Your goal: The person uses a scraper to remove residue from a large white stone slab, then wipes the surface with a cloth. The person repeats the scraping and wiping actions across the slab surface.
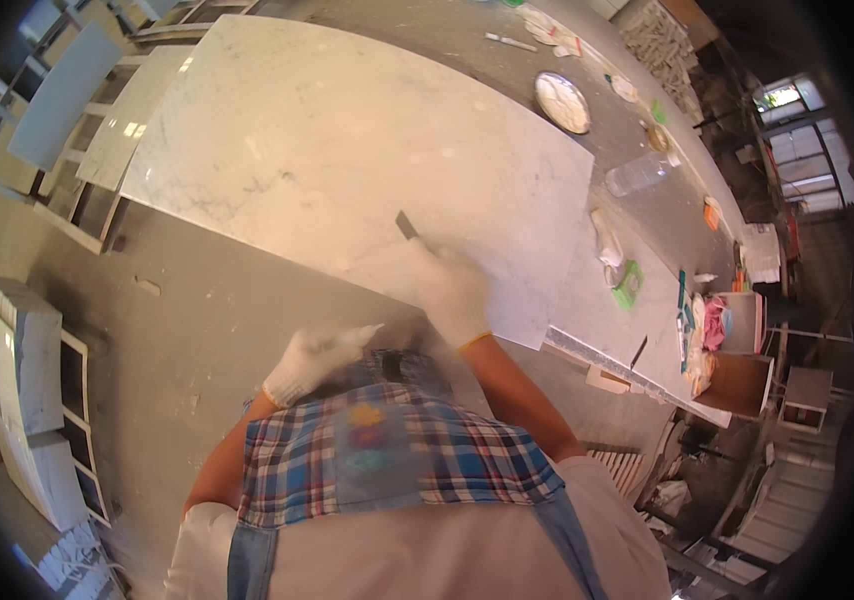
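The right hand (452, 290) grips a dark blade (406, 225) over the white slab (347, 130), near its front edge; the left hand (309, 362) holds a blurred pale thing (361, 335). Probably surface scraping is in hand; next calls for steady blade angle.

A veined white slab (347, 140) spans the grey table (607, 145), stretching toward eleven o'clock. Beyond its edge lie a round, white-filled dish (562, 102) at one o'clock and a clear bottle (637, 176) at two.
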The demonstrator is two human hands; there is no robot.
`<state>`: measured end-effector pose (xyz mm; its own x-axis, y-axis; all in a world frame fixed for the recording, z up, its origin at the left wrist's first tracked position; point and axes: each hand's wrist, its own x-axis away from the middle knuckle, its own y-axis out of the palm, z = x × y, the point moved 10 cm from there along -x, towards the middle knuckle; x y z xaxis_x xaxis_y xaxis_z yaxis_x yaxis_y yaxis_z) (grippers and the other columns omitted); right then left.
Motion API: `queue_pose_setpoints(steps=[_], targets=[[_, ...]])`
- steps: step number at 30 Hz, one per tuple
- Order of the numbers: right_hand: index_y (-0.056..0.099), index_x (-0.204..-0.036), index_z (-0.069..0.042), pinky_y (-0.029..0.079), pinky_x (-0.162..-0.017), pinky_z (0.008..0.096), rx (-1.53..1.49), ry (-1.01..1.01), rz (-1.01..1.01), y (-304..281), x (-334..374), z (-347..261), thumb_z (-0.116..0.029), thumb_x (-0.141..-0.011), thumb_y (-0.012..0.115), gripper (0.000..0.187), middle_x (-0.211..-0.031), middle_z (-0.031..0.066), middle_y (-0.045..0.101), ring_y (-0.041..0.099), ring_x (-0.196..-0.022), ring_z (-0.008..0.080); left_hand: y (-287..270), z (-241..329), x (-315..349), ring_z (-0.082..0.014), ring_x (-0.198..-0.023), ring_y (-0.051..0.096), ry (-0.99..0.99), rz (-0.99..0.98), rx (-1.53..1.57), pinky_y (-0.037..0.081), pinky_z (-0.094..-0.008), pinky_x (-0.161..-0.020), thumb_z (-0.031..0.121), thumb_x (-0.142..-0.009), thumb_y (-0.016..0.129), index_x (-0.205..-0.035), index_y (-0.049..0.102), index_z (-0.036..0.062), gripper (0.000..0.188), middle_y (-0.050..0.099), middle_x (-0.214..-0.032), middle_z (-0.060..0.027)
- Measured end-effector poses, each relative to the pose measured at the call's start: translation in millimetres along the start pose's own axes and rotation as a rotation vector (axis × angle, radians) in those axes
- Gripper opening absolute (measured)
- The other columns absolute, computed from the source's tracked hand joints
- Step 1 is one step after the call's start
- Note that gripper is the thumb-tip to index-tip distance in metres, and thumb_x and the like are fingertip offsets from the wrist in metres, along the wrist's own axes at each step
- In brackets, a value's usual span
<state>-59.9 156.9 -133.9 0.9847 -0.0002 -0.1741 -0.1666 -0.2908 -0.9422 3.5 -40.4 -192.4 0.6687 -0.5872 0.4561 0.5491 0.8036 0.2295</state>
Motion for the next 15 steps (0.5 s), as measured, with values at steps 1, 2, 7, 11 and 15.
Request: queue_pose_setpoints(steps=[1,2,7,11,15], targets=[[0.072,-0.116,-0.015,0.048,-0.063,0.0483,-0.022,0.003,0.027,-2,-1,0,-0.019,-0.095,0.059,0.025,-0.079,0.0135,0.064,0.064,-0.074,0.0342,1,3,1,-0.0116,-0.108,0.065,0.024,-0.002,-0.010,0.054,-0.0273,-0.092,0.007,-0.097,0.066,-0.130,0.068,0.0009,0.034,0.072,-0.125,-0.0055],[0.072,-0.116,-0.015,0.048,-0.064,0.0479,-0.045,0.005,0.054,-4,-1,0,-0.020,-0.095,0.060,0.024,-0.081,0.0133,0.065,0.065,-0.075,0.0343,1,5,1,-0.0108,-0.108,0.065,0.049,-0.003,-0.020,0.054,-0.0269,-0.091,0.006,-0.096,0.066,-0.130,0.068,0.0010,0.034,0.072,-0.124,-0.0051],[0.071,-0.122,-0.011,0.052,-0.072,0.0442,-0.277,0.030,0.242,-31,4,12,-0.016,-0.097,0.060,0.028,-0.093,0.0167,0.069,0.067,-0.084,0.0350,-1,2,0,-0.0084,-0.102,0.065,0.035,0.018,0.014,0.054,-0.0247,-0.088,0.005,-0.096,0.067,-0.130,0.069,0.0019,0.034,0.073,-0.119,-0.0033],[0.070,-0.125,-0.009,0.054,-0.080,0.0439,-0.399,0.177,0.412,-66,16,63,-0.014,-0.096,0.061,0.032,-0.098,0.0163,0.071,0.068,-0.088,0.0330,0,1,-2,-0.0078,-0.096,0.065,0.077,0.033,-0.047,0.054,-0.0240,-0.085,0.007,-0.096,0.068,-0.130,0.069,0.0027,0.034,0.073,-0.115,-0.0025],[0.064,-0.129,0.002,0.051,-0.071,0.0364,-0.417,0.305,0.473,-99,39,118,-0.017,-0.102,0.058,0.034,-0.095,0.0071,0.071,0.064,-0.081,0.0199,-4,-6,1,-0.0058,-0.082,0.058,0.010,0.106,0.006,0.049,-0.0222,-0.076,0.005,-0.096,0.070,-0.122,0.073,-0.0005,0.027,0.068,-0.091,0.0024]])
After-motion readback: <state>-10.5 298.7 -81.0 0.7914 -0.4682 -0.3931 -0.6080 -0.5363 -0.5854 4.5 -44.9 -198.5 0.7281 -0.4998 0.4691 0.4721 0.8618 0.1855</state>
